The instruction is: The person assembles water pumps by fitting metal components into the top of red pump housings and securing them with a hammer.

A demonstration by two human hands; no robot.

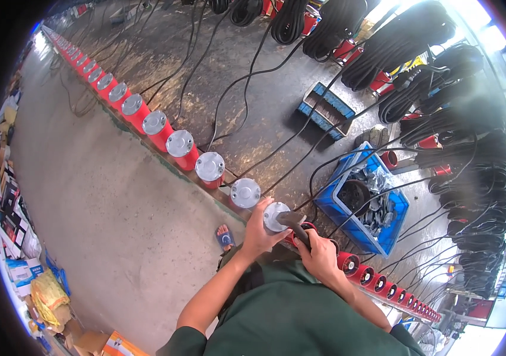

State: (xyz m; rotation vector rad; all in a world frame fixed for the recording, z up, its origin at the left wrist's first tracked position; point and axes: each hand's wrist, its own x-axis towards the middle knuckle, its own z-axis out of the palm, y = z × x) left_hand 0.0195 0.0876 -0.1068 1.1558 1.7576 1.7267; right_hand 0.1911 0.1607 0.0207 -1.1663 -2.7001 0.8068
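Observation:
My left hand (258, 232) is wrapped round the side of a red cylinder with a round grey metal cap (273, 216) on top. My right hand (320, 258) grips the dark handle of a hammer (296, 226), whose head lies over the right edge of that cap. Whether the head touches the cap cannot be made out. Just beyond my left hand stands another capped cylinder (245, 193). To the right of my right hand, red cylinders (348, 263) without caps show their inner parts through open tops.
Capped red cylinders (180, 145) run in a long row to the far left, black cables trailing beside them. A blue crate (396, 228) holds grey metal caps and a dark round container. Another blue crate (330, 102) stands farther off. Coiled black cables (392, 47) line the right; cartons (90, 343) lie lower left.

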